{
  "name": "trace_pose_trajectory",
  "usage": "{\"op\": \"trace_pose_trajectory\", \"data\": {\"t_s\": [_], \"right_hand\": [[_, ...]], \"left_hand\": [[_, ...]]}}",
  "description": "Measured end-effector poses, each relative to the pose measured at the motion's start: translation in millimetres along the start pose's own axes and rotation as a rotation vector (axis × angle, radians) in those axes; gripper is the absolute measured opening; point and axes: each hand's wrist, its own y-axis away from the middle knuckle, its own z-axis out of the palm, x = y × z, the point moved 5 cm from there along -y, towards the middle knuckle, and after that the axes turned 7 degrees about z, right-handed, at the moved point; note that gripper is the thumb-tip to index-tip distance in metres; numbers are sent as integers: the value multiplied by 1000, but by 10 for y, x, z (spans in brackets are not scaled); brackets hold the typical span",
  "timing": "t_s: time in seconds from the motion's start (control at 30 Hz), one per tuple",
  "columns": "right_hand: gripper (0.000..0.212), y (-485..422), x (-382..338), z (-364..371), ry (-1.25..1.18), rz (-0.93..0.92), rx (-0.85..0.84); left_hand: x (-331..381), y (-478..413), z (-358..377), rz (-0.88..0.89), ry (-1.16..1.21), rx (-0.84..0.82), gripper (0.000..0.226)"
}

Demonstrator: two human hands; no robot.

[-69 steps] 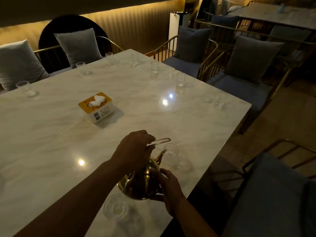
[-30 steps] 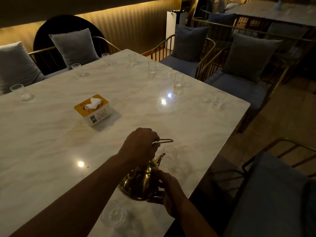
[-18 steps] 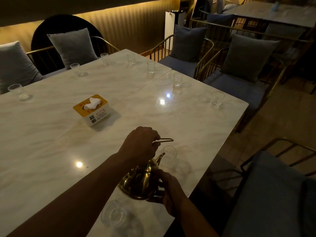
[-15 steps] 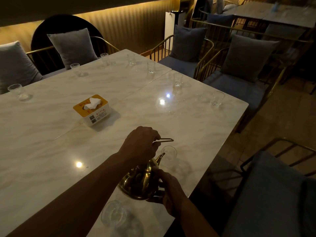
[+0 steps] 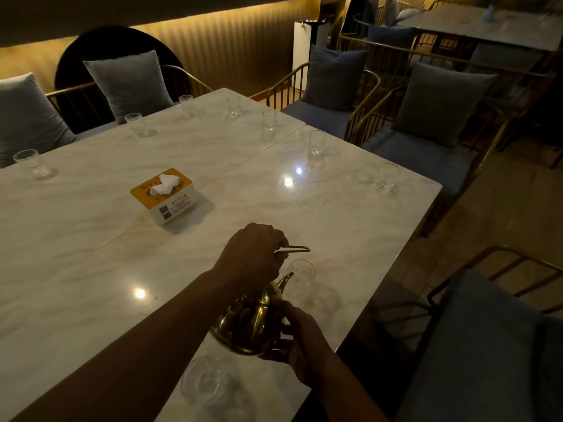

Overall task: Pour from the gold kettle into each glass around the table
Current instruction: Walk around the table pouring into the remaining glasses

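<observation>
1. Head view, counts: nine clear glasses stand around the pale marble worktop (image 5: 91, 254). One glass (image 5: 301, 272) sits just past the kettle's spout, another (image 5: 203, 379) lies nearest the camera at the bottom edge, and seven more line the far and right sides, among them one at the right corner (image 5: 386, 176) and one at the far left (image 5: 29, 162). There is one gold kettle (image 5: 248, 325), one yellow-topped tissue box (image 5: 163, 194) near the middle of the worktop, and four grey cushions on gold-framed chairs behind and to the right.
2. Head view, kettle: it is held above the near right part of the worktop, tilted, its spout pointing up and toward the rim of the glass just beyond it. Whether liquid is flowing cannot be told in the dim light.
3. Head view, hands: the left hand (image 5: 254, 257) is clenched round the kettle's thin wire handle, whose loop sticks out past the knuckles. The right hand (image 5: 300, 339) cups the kettle's lower right side, fingers curled against the body.
</observation>
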Motion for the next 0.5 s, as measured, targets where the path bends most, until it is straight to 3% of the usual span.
{"op": "trace_pose_trajectory", "data": {"t_s": [0.5], "right_hand": [[70,15,-3,24,-17,22,6]], "left_hand": [[25,-7,-40,6,5,-4,25]]}}
